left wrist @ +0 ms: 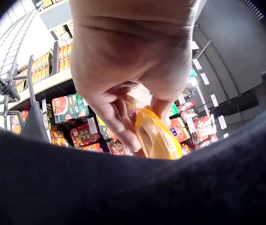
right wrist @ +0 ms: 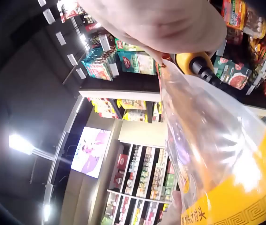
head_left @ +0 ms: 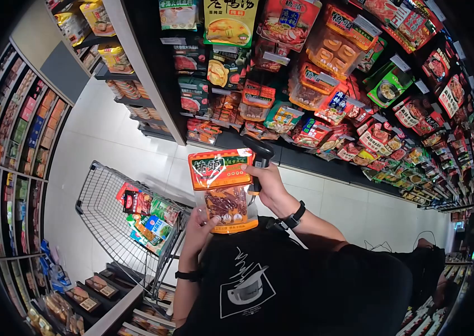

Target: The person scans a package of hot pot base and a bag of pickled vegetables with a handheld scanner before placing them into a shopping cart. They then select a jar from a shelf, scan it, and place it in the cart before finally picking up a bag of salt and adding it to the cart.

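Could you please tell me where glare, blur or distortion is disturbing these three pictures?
Head view: lens distortion bends the left shelves, yet large print on the pouch is legible; left wrist view: unfocused dark fabric covers the bottom; right wrist view: white glare hides part of the pouch, and a ceiling lamp is overexposed.

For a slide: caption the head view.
Left hand and right hand hold a red-and-orange pouch near a wire cart and stocked shelves.

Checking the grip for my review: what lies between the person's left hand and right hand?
The head view shows a red-and-orange pouch between the left hand and the right hand.
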`<state>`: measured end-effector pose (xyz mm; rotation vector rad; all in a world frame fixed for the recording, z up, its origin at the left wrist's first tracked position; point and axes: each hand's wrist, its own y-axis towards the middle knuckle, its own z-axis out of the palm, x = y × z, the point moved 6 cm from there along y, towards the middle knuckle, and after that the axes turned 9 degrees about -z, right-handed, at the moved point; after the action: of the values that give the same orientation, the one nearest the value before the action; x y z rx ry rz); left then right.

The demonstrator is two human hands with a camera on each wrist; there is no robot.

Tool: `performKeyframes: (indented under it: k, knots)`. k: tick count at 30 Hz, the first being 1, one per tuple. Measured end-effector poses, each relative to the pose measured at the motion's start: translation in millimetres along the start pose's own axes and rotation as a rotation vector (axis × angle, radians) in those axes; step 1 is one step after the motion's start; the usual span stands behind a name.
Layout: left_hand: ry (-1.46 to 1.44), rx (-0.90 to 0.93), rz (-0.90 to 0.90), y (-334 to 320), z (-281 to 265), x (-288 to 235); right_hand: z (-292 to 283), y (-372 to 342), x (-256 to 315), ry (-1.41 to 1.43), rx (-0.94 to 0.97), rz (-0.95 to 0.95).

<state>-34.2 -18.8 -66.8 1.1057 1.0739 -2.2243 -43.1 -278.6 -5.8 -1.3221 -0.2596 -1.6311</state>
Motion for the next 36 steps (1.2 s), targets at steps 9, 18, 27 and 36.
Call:
performKeyframes:
  k: [9, 18, 27, 36]
  knots:
    - [0.230, 0.055, -0.058, 34.9, 5.1, -2.9, -56.2, -21.0, 0.5, 0.089, -0.174, -0.078]
    - [0.335, 0.064, -0.124, 73.8, 87.2, -25.2, -121.2, -6.1, 52.1, 0.158, -0.157, -0.089]
    - [0.547, -0.017, -0.201, 130.7, 156.1, -21.9, -201.3, 47.7, 75.0, 0.162, -0.088, -0.052]
    - [0.355, 0.040, -0.181, 159.9, 193.7, 2.7, -237.6, 86.2, 111.7, 0.134, -0.038, -0.016]
